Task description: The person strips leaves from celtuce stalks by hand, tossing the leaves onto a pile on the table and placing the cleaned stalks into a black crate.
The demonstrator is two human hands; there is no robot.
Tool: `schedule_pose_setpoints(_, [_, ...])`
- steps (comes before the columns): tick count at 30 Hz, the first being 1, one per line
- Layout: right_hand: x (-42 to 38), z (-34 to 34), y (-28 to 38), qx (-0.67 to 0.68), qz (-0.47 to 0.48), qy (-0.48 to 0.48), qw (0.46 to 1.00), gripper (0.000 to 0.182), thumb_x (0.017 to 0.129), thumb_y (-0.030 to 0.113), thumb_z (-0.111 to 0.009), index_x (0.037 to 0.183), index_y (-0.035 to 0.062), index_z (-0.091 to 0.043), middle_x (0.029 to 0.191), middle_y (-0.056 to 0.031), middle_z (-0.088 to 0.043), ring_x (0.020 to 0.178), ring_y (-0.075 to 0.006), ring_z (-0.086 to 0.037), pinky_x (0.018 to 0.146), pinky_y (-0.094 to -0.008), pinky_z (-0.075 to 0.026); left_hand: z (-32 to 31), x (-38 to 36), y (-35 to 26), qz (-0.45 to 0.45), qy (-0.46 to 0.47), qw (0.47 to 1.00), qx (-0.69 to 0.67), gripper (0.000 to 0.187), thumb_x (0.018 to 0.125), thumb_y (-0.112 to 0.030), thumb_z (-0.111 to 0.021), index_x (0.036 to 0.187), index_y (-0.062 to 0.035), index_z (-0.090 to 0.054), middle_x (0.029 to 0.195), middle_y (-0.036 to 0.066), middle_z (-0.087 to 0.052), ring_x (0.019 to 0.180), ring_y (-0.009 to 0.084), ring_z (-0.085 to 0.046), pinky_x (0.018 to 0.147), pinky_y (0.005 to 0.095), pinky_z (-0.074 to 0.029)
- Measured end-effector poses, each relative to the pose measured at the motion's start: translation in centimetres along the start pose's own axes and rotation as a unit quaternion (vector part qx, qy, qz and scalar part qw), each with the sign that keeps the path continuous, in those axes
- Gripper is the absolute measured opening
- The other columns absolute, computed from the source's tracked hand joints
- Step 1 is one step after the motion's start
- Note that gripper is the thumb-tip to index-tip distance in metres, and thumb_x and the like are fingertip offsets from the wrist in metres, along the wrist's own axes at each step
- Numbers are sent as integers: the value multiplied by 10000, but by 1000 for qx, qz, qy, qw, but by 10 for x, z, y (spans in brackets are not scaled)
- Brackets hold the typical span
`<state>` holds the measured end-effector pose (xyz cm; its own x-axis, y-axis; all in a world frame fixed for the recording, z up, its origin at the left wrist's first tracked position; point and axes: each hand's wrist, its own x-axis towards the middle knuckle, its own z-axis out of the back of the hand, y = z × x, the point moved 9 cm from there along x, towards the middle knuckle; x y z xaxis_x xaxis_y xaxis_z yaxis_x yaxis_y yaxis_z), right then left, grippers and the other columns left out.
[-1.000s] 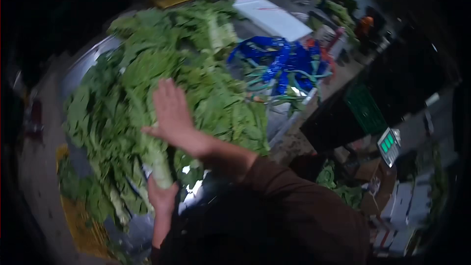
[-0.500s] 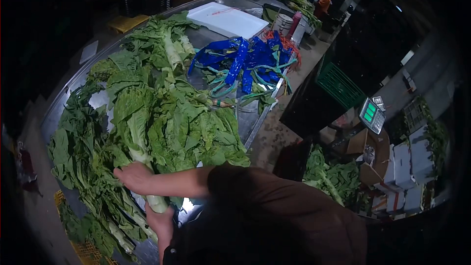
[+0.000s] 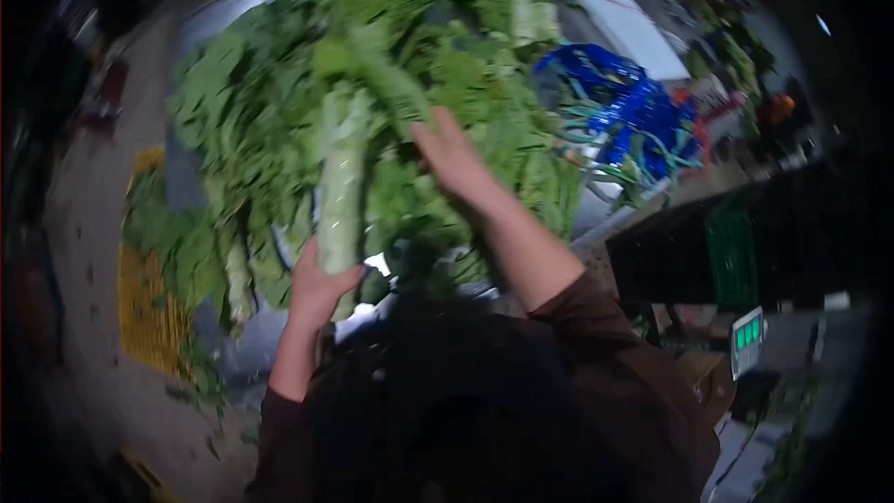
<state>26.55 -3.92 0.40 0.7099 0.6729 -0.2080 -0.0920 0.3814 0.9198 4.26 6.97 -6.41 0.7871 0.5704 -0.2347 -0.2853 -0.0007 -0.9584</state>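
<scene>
A thick pale green stalk (image 3: pixel 343 182) with leaves at its far end lies lengthwise in front of me. My left hand (image 3: pixel 318 287) is wrapped round its near end, thumb across the stalk. To the right of the stalk, my right hand (image 3: pixel 445 154) is closed on a green leaf (image 3: pixel 396 88) near the stalk's leafy top; motion blurs its fingers. Leafy stalks (image 3: pixel 247 112) are heaped to the left, and more leafy greens (image 3: pixel 503 84) lie beyond and to the right on the metal table (image 3: pixel 265 340).
Blue strips (image 3: pixel 633 112) with green ties and a white tray (image 3: pixel 624 23) are at the back right. A yellow crate (image 3: pixel 154 303) stands at the left. A green crate (image 3: pixel 731 256) and a scale (image 3: pixel 748 343) with a lit display are at the right.
The view has turned, so the table's items appear shifted. My right hand has moved from the left side of the stalk to its right, drawing leaf away. The stalk is now more exposed.
</scene>
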Motion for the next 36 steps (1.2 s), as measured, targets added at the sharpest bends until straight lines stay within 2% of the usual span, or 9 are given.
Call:
schedule_pose_setpoints(2, [-4,28,7,-424,190,-231,855,600,847,284,-639,1295,-28,-391,1244,-245,-488,1144,-407,-469,965,-447,-394,6,-2,-5,-12,16,1000,-16,602,631,-134,-770,1168,-18,-523,964,69,-618,846,158,-581,773,302,-475])
schedule_pose_setpoints(4, [-19,24,18,-341,290,-224,866,637,834,278,-662,1312,-33,-377,1222,-237,-503,1119,-401,-491,976,-434,-388,5,-3,-15,-22,26,999,-27,629,631,-118,-767,1197,-18,-512,982,60,-612,865,148,-576,787,299,-470])
schedule_pose_setpoints(7, [7,-34,-2,15,62,63,996,653,906,397,-581,1353,-27,-365,1246,-187,-541,1175,-325,-499,993,-386,-384,-15,-11,-34,17,120,984,-130,689,644,-67,-749,1271,-19,-467,1014,28,-593,892,118,-565,809,283,-467])
schedule_pose_setpoints(9, [15,-53,-3,84,73,35,993,690,915,521,-517,1348,-4,-404,1263,-131,-550,1172,-261,-522,988,-381,-402,-23,-16,-34,17,154,974,-165,685,649,-72,-758,1269,-22,-469,1018,30,-593,895,122,-571,811,286,-470])
schedule_pose_setpoints(11, [10,-86,29,521,89,237,815,808,871,668,-430,1337,9,-426,1292,-161,-517,1139,-227,-530,932,-374,-460,-27,-16,-32,20,187,962,-199,681,655,-77,-766,1267,-25,-471,1021,32,-593,898,127,-576,813,288,-472])
schedule_pose_setpoints(17, [16,-72,23,428,84,31,900,645,898,588,-480,1182,12,-538,997,-87,-634,902,-180,-617,770,-332,-517,-44,-22,-10,150,317,863,-363,772,660,-86,-791,1325,-24,-403,1094,60,-580,977,157,-571,852,308,-465])
schedule_pose_setpoints(20, [17,-64,4,303,38,-47,951,428,929,406,-560,1044,-1,-621,955,-84,-648,885,-160,-607,767,-321,-491,-34,-22,-18,11,112,991,-75,790,682,-125,-775,1349,-30,-364,1164,101,-539,1065,203,-531,927,327,-424])
schedule_pose_setpoints(30, [47,-97,-24,475,-46,-56,877,670,858,557,-587,979,-101,-589,891,-151,-628,798,-212,-609,741,-369,-495,-19,-27,3,-25,-90,992,86,655,685,-193,-696,1277,-77,-439,999,147,-612,914,267,-614,808,363,-476])
schedule_pose_setpoints(36, [43,-98,-24,534,-72,-95,837,393,932,343,-438,980,-7,-611,897,-112,-643,768,-227,-633,689,-393,-518,-18,-26,7,-39,-102,990,93,671,689,-157,-700,1296,-66,-431,1028,117,-606,933,222,-595,831,346,-468])
